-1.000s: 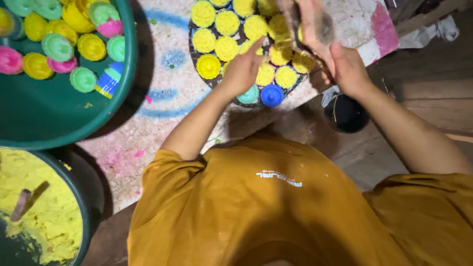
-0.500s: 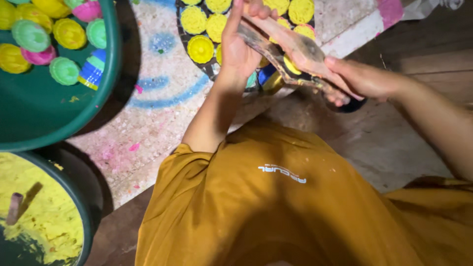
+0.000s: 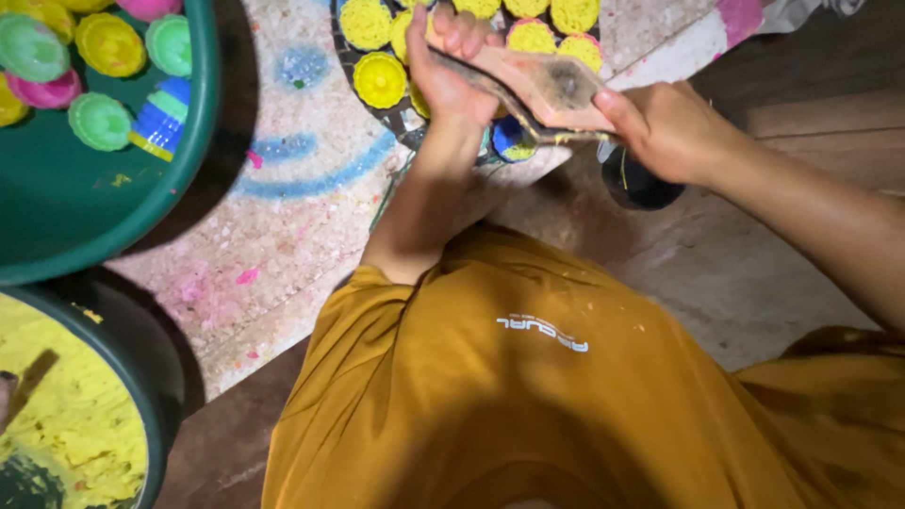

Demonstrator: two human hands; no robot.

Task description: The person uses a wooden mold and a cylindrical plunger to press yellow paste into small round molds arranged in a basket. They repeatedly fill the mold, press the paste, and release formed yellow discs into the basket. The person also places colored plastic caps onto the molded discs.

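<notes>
Above the round tray [image 3: 351, 58], my left hand [image 3: 448, 71] and right hand [image 3: 665, 127], fingers clamped on the wooden tool [image 3: 547, 87], have drawn nearer me; bare floor [image 3: 716, 273] lies right.

Round moulds [image 3: 379, 79] fill a tray [image 3: 351, 68] right of the basin [image 3: 179, 179].

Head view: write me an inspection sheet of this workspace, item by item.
Surface: speckled mat with pink and blue paint stains, laid on a wooden floor.
Job's things: flat wooden paddle, held over a dark tray of yellow-filled round moulds.
Clutter: green basin of coloured moulds; tub of yellow paste with a stick; dark pot.
Grips: left hand and right hand each grip the paddle.
Cables: nothing seen.
Surroundings: dim; pink-edged cloth top right.
</notes>
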